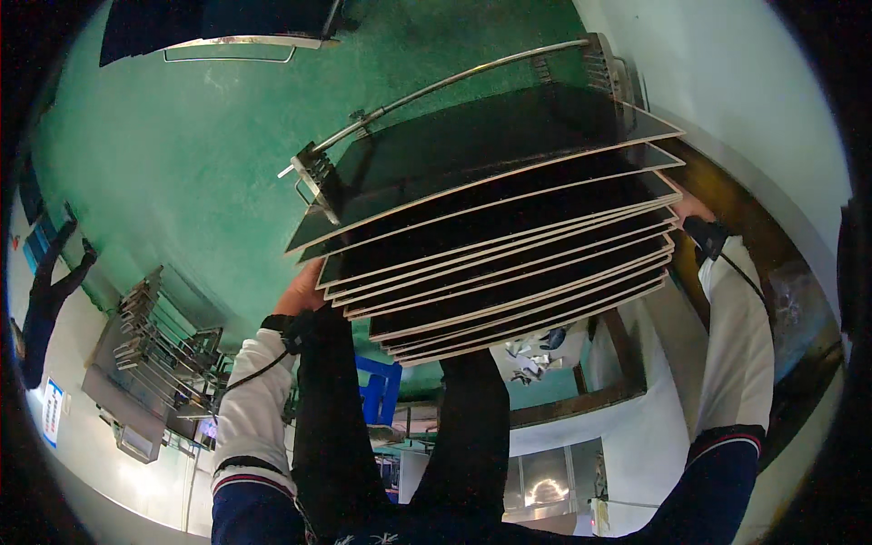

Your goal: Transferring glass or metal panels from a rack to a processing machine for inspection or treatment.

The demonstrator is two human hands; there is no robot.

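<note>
A fanned stack of thin black panels [490,150] with pale edges spreads out in front of my legs. My left hand [298,292] is at the left end of the stack, its fingers partly hidden behind the panels. At the opposite end my right hand [692,205] grips the panels' edges, and its fingertips are hidden too. Along the far side of the stack runs a metal rod [454,77]. It joins a slotted bracket [318,177] on the left and another slotted bracket [607,68] on the right.
Green floor [209,145] lies beyond the rod. A pale wall [754,100] rises at the right. A dark object with a metal handle [232,54] stands at the far left. Metal racks [150,345] are on the left, near another person's legs [50,282]. A blue stool [377,391] is by my legs.
</note>
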